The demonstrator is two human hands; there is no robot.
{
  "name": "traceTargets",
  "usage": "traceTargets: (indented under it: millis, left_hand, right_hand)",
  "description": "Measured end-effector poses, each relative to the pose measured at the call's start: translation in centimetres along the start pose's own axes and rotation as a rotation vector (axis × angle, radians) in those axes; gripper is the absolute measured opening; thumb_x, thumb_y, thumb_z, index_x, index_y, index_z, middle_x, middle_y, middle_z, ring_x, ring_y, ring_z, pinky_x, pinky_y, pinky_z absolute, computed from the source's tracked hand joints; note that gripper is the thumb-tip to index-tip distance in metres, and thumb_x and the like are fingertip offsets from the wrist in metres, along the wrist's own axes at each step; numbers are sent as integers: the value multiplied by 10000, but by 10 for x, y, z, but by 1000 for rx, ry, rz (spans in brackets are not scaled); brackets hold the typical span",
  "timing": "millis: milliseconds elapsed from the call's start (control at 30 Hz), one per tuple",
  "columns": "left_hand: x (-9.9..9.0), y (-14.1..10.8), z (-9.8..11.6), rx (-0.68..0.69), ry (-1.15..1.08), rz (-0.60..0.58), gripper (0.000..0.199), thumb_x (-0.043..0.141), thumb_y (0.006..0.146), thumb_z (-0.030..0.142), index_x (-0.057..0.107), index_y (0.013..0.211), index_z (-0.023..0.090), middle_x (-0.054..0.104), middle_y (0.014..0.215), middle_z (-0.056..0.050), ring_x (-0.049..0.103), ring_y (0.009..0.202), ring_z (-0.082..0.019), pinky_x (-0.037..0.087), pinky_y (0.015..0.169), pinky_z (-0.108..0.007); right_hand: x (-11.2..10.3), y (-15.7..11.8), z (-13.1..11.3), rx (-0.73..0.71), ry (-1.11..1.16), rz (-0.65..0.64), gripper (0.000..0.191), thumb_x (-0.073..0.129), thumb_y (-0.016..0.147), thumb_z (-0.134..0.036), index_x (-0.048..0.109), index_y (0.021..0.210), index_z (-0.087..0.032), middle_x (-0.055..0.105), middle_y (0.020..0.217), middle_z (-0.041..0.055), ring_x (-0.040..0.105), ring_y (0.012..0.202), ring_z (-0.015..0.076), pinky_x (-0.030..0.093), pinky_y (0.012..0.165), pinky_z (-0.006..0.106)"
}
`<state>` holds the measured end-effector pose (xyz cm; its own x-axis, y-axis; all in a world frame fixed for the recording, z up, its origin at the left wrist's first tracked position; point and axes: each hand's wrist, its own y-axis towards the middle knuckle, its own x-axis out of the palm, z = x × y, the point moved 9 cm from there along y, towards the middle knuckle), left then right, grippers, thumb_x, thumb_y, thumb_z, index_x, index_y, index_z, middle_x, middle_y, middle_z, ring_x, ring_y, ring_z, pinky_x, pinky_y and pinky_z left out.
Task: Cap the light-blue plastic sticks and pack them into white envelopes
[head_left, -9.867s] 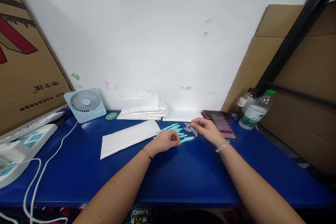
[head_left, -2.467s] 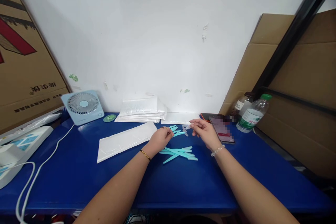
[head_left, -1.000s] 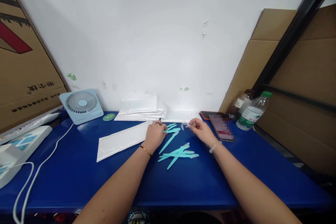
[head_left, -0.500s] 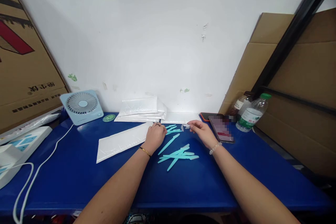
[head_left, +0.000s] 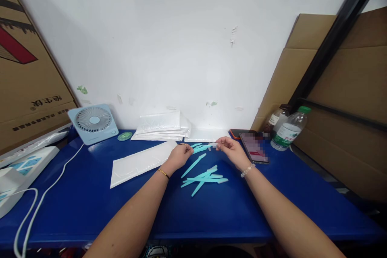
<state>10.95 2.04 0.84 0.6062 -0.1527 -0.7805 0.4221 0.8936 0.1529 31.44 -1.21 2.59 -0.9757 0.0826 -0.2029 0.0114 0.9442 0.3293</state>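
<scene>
We take the crossed pile of turquoise sticks (head_left: pixel 205 178) on the blue table (head_left: pixel 199 219) as our landmark. Behind it, our left hand (head_left: pixel 177 156) keeps thumb and fingers in a narrow pinch around the near end of one turquoise stick (head_left: pixel 203 147), which points across toward our other hand. Our right hand (head_left: pixel 232 152), also behind the pile and to its right, pinches a small clear cap (head_left: pixel 215 144) between thumb and fingertips. The stick's far end comes right up to the cap; we cannot tell whether it sits inside. A few more turquoise sticks lie close by our left fingertips, behind the pile, and partly overlap the held one in our view.

Just behind and left of the pile, a single loose stick (head_left: pixel 193 165) lies at a slant. Farther left of it rests a flat white envelope (head_left: pixel 139 164), with a stack of envelopes (head_left: pixel 160 123) well behind. To the pile's right and rear we see a phone (head_left: pixel 253 147), then a green-capped bottle (head_left: pixel 289 132). Far to its left and rear stands a pale blue fan (head_left: pixel 94 121).
</scene>
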Motion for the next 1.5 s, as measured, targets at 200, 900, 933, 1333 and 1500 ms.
traceTargets:
  millis: [200,900,933,1333,1500]
  left_hand:
    - [0,1,-1,-19,-15,4,267,444,844,347,614,754,163,618,784,-33,553,713,-158,394,613,-255]
    - [1,-7,20,122,465,72,205,578,815,317,668,985,243,624,1014,-56,549,988,-238,406,822,-344]
    - [2,-6,20,126,481,75,174,579,818,315,675,936,233,625,996,-58,546,986,-239,404,824,-346]
    - [2,-5,12,54,429,44,109,589,793,268,682,794,211,636,939,-63,540,962,-226,393,830,-337]
    - [1,-4,9,32,409,43,119,582,796,276,682,786,213,638,926,-54,540,955,-220,395,823,-330]
  right_hand:
    - [-4,0,2,-4,-17,40,267,635,764,-409,605,892,-177,636,703,22,627,710,169,470,725,311]
    - [46,5,6,-289,-879,-193,193,539,840,-200,709,926,-226,689,1000,63,558,959,225,425,871,358]
    - [47,5,8,-277,-895,-202,186,536,835,-176,712,872,-225,699,966,56,563,948,223,429,858,349]
    - [27,5,28,73,-758,-232,131,587,724,-147,681,808,-183,677,760,27,587,715,159,426,665,263]
    - [23,2,29,81,-728,-235,115,592,724,-184,692,778,-187,669,765,30,582,729,160,429,658,261]
